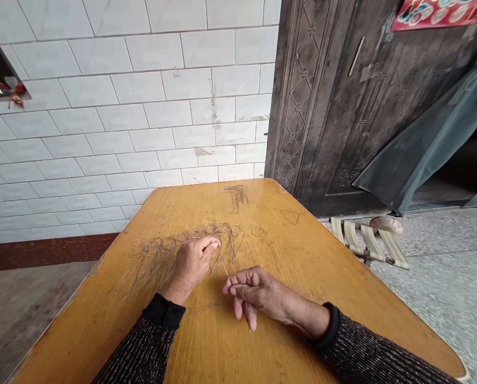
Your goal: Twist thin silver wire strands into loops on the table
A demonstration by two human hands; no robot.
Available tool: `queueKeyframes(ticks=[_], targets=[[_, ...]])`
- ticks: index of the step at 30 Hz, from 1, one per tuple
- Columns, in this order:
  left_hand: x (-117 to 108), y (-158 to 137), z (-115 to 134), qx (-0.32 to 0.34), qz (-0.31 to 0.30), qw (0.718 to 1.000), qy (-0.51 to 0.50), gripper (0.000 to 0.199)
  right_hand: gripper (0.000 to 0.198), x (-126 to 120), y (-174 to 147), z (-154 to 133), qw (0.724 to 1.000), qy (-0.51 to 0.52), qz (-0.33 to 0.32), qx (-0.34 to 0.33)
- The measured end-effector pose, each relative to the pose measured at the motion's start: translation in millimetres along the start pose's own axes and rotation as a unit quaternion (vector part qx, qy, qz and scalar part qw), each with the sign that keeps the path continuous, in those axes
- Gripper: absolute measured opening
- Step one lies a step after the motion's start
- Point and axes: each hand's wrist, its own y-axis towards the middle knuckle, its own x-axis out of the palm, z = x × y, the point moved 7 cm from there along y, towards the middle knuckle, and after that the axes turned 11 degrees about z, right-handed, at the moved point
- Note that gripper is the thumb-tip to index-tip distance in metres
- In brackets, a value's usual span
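Between my two hands runs a thin, wire-like strand [225, 268]. My left hand [192, 262] is closed in a pinch on its upper end, just above the table's middle. Lower and to the right, my right hand [264, 296] pinches the same strand between thumb and forefinger, its other fingers loosely bent. A row of looped thin strands [154, 249] with loose tails lies behind and left of my left hand, which partly covers it. One separate looped strand [258, 231] rests to the right of that row.
The yellow wooden table [302, 320] reaches to a white tiled wall [150, 90]. Near its far edge lies a loose bunch of strands [238, 196], with a bent strand [290, 216] at the right. A strapped folding stool [368, 242] stands beside the table, before a dark door [322, 106].
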Motion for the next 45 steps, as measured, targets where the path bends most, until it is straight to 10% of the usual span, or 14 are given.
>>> queueKeyframes(ticks=[28, 33, 38, 45], targets=[[-2.6, 6.1, -14.9, -0.037, 0.0, 0.998, -0.057, 0.027, 0.021, -13.9, -19.4, 3.6, 0.967, -0.189, -0.154, 0.076], [7.9, 1.2, -3.3, -0.015, -0.094, 0.99, -0.108, 0.028, 0.035, -41.1, -16.7, -21.1, 0.974, -0.194, -0.12, -0.008], [26.8, -14.0, 14.9, 0.01, -0.189, 0.968, -0.165, 0.021, 0.034, -51.0, 7.6, -23.3, 0.991, -0.087, 0.058, -0.084], [41.1, -28.1, 23.2, -0.044, -0.251, 0.934, -0.251, 0.037, 0.032, -38.9, 16.2, -16.1, 0.993, 0.003, 0.081, -0.091]])
